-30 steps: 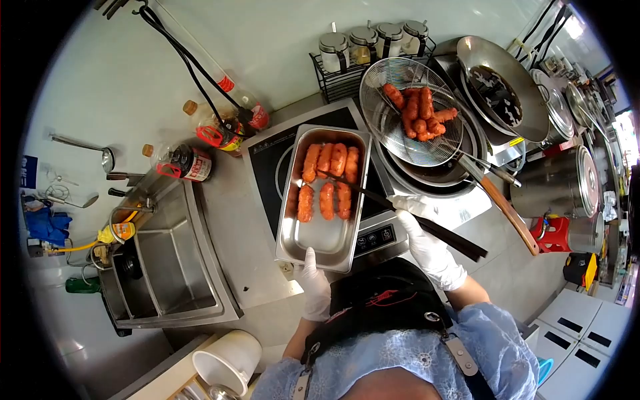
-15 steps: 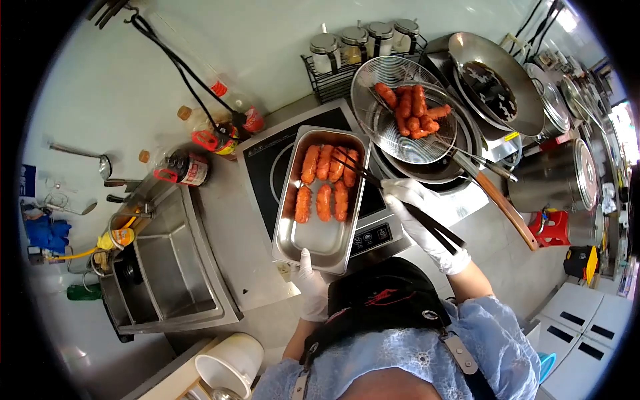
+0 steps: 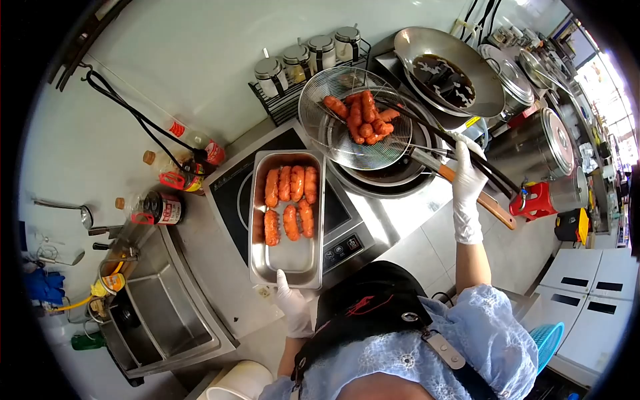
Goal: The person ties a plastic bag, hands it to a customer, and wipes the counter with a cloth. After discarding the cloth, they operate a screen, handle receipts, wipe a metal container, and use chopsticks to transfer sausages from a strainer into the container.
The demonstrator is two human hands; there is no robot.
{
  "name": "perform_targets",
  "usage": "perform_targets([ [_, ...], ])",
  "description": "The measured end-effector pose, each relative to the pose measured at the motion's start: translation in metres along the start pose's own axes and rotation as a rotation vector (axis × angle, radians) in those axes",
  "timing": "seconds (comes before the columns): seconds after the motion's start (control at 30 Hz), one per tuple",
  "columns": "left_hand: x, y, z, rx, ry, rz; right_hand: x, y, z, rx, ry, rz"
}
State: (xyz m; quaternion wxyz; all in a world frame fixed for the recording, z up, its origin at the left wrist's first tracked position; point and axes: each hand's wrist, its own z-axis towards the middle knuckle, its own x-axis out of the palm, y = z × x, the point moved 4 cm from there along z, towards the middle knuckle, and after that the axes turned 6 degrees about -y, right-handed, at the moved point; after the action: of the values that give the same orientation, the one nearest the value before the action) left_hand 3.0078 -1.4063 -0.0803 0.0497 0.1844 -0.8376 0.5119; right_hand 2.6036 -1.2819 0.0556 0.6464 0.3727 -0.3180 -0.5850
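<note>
At far left, hanging on the wall, a ladle (image 3: 63,206); below it, a steel sink (image 3: 170,310). Next, against the wall, bottles (image 3: 162,208) with red labels. Then a black-topped cooker (image 3: 230,200), and resting on it a steel tray (image 3: 287,259), overlapping its near edge. Inside the tray, seven red-brown sausages (image 3: 297,183) in two rows, four in the far row and three in the near one, with bare metal at the near end. At that end, the gloved left hand (image 3: 294,308), thumb over the rim; other fingers hidden, so cannot tell whether closed on the tray. Behind, lidded jars (image 3: 323,55) on a black rack (image 3: 283,103). To the right, a wire strainer (image 3: 320,137) over a pan (image 3: 357,179), with a heap of sausages (image 3: 365,123) in the mesh. Farther back, a wok (image 3: 483,83) with dark liquid. Right of the strainer, the gloved right hand (image 3: 469,175), fingers clamped around long dark chopsticks (image 3: 495,175), tips near the heap. Beyond, a tall lidded pot (image 3: 530,148) and white cabinets (image 3: 603,270).
</note>
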Motion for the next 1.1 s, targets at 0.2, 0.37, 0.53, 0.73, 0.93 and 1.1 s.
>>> perform_targets([
  [0.2, -0.002, -0.002, 0.000, -0.004, -0.032, 0.215, 0.030, -0.029, 0.008, 0.105, 0.022, 0.096],
  [0.37, 0.017, -0.017, -0.017, -0.014, -0.091, 0.330, 0.035, -0.042, 0.010, 0.238, -0.031, 0.114],
  [0.53, 0.000, -0.010, -0.008, 0.105, -0.030, 0.492, 0.012, -0.054, 0.009, -0.051, -0.154, -0.049],
  [0.73, -0.009, 0.006, 0.007, 0.088, -0.028, 0.188, 0.005, -0.019, -0.002, 0.283, -0.136, 0.334],
  [0.93, -0.014, 0.016, 0.012, -0.011, -0.056, 0.120, 0.025, 0.048, -0.043, 0.431, 0.040, 0.429],
  [1.1, 0.001, 0.001, 0.002, 0.034, 0.061, -0.082, 0.036, 0.070, -0.104, 0.633, 0.288, 0.364],
])
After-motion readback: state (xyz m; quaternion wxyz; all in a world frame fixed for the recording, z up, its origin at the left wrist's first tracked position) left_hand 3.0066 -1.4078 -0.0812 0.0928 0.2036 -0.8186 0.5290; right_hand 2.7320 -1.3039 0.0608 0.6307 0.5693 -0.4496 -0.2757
